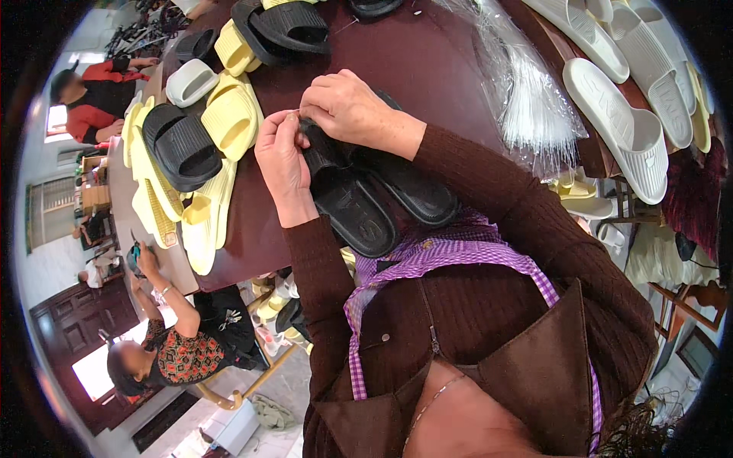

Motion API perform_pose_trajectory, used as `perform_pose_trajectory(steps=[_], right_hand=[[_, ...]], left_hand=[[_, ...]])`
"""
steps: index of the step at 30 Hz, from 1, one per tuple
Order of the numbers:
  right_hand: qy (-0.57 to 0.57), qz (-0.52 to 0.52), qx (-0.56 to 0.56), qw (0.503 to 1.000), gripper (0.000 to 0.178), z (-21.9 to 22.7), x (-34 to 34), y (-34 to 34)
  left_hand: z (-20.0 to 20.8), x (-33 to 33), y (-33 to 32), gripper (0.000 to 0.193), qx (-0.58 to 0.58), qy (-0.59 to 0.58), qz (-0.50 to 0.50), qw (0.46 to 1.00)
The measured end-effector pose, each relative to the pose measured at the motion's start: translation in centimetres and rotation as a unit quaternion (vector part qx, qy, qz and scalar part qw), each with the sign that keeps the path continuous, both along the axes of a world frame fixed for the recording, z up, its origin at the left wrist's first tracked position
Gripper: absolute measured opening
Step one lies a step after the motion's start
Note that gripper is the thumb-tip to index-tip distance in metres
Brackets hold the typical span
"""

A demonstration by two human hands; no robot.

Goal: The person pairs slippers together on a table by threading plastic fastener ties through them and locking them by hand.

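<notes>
A pair of black slide sandals (359, 214) lies on the dark red table in front of me, heels toward my body. Above their toe end my left hand (284, 156) is closed in a pinch, thumb against fingers. My right hand (351, 113) is closed as well, its fingertips meeting the left ones over the strap of the left sandal. Whatever is pinched between them is too small to make out. The right hand and wrist partly cover the strap of the other sandal.
Yellow slides (231, 122) and a black slide (182, 147) are piled at the left. A bundle of thin white plastic strands (534, 107) in clear wrap lies to the right, near light grey slides (618, 126). At the left, a person (183, 347) sits working with raised hands.
</notes>
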State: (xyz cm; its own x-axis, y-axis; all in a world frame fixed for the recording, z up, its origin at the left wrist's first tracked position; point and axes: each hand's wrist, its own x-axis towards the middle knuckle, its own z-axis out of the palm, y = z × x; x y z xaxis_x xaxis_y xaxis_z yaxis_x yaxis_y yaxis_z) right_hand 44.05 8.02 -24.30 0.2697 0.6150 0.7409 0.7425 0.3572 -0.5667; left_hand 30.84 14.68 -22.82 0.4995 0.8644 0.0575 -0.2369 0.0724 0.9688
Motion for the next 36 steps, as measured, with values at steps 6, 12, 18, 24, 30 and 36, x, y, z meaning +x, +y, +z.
perform_pose_trajectory(steps=[6, 12, 18, 24, 30, 36], right_hand=[[-0.012, 0.002, 0.006, 1.0, 0.005, 0.0, 0.0, -0.1], [-0.034, 0.014, 0.005, 0.999, 0.006, 0.1, 0.2, -0.2], [0.001, 0.027, 0.013, 1.0, 0.004, -0.1, 0.2, -0.2], [0.058, 0.001, 0.078, 0.995, 0.004, 0.6, 1.5, 0.6], [0.161, 0.009, 0.036, 0.986, 0.008, 5.0, 3.0, -5.4], [-0.034, 0.184, -0.337, 0.923, 0.025, 3.7, 1.4, -11.6]], left_hand=[[0.0, -0.1, 0.4, 0.005, -0.009, 0.004, -0.011, 1.0], [-0.2, -0.6, 0.8, 0.005, -0.016, 0.02, -0.034, 0.999], [0.0, -0.5, 0.5, 0.006, -0.021, 0.022, -0.044, 0.999], [1.4, -0.2, -0.7, 0.017, 0.032, 0.037, 0.059, 0.997], [1.3, -4.9, 2.2, 0.023, 0.109, 0.045, 0.141, 0.983], [-1.7, -5.3, 4.3, 0.02, 0.068, 0.159, 0.148, 0.974]])
